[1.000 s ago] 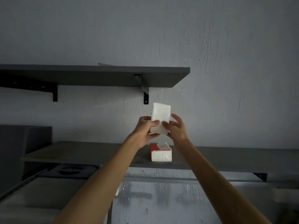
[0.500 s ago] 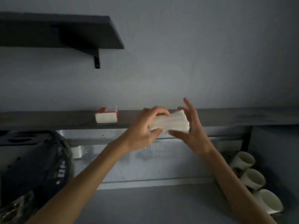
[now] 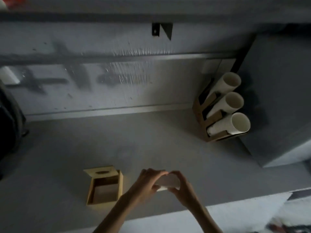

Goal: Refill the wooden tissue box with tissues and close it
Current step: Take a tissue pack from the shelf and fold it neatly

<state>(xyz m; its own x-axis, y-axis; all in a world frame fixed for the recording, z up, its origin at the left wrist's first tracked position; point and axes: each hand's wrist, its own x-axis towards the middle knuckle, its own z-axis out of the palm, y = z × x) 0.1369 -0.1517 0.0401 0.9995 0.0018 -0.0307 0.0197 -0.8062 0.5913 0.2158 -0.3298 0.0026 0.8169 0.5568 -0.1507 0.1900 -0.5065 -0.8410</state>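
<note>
A white stack of tissues [image 3: 169, 181] is held between both hands low in the middle of the view, bent into a curve. My left hand [image 3: 148, 181] grips its left end and my right hand [image 3: 182, 187] its right end. To the left of the hands, the wooden tissue box [image 3: 105, 189] lies on the grey counter with its slotted lid [image 3: 101, 172] pushed back, so the inside shows. The box looks empty inside. The tissues are to the right of the box, apart from it.
A cardboard holder [image 3: 217, 118] with three rows of white paper cups leans at the right against a grey cabinet [image 3: 277, 101]. A dark object [image 3: 8, 118] sits at the left edge. A steel backsplash [image 3: 117, 81] runs behind the counter [image 3: 151, 148], whose front edge is near.
The view has swung down from the shelves to the counter. Both hands carried the tissue stack down with it, and the open wooden box has come into view.
</note>
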